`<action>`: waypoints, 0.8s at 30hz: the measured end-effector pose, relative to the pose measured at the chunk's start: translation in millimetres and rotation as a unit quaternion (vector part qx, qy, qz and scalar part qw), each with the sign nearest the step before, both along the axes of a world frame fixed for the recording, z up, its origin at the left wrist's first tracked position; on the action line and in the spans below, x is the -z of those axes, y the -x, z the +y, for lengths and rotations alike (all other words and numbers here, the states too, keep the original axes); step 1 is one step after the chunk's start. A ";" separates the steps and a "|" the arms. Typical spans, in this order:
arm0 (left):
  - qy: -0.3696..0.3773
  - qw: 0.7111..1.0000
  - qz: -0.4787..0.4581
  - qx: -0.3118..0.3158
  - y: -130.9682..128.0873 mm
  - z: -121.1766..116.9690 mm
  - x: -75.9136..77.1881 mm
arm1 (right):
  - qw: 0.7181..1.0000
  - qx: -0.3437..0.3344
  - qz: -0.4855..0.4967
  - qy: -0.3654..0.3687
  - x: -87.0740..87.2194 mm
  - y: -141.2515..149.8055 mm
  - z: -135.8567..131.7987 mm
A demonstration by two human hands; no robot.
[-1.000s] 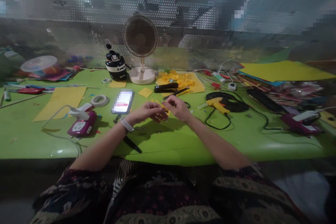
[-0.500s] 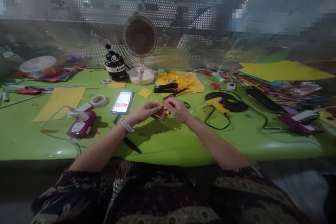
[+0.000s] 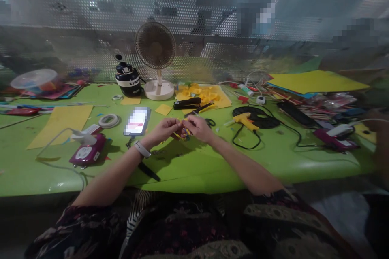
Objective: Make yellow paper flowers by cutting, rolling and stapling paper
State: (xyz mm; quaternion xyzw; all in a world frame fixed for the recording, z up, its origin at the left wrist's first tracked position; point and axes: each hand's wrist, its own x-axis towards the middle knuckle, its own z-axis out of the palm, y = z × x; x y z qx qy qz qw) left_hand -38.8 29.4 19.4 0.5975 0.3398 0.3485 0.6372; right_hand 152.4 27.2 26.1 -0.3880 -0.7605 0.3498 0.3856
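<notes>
Yellow paper pieces lie heaped, apparently shaped; our left hand and right hand pinch a small yellow piece, completeness unclear.

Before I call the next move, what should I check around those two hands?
1. Left hand on the yellow piece: ok, its fingers hold it.
2. Right hand gripping too: cannot tell; its fingers are at the piece, but the contact is hidden.
3. Glue gun away from both hands: ok, it lies to the right of the right hand.
4. Glue gun cool: cannot tell, nothing visible shows its heat.
5. Room around the right forearm: not ok, the gun's black cord loops close by.
6. Scissors well away: not ok, they lie just beyond the right hand.
</notes>
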 end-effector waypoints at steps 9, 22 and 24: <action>0.009 1.000 0.005 -0.005 2.5 -0.8 -5.6 | 0.997 -0.015 0.009 0.074 -2.0 -4.5 3.0; 0.042 0.997 -0.018 -0.067 -1.9 -1.2 -4.6 | 0.996 0.010 -0.078 0.042 -10.3 -10.2 6.6; 0.049 0.994 -0.023 -0.093 -1.5 0.5 -4.3 | 0.981 0.060 -0.181 0.016 -18.1 -23.1 13.5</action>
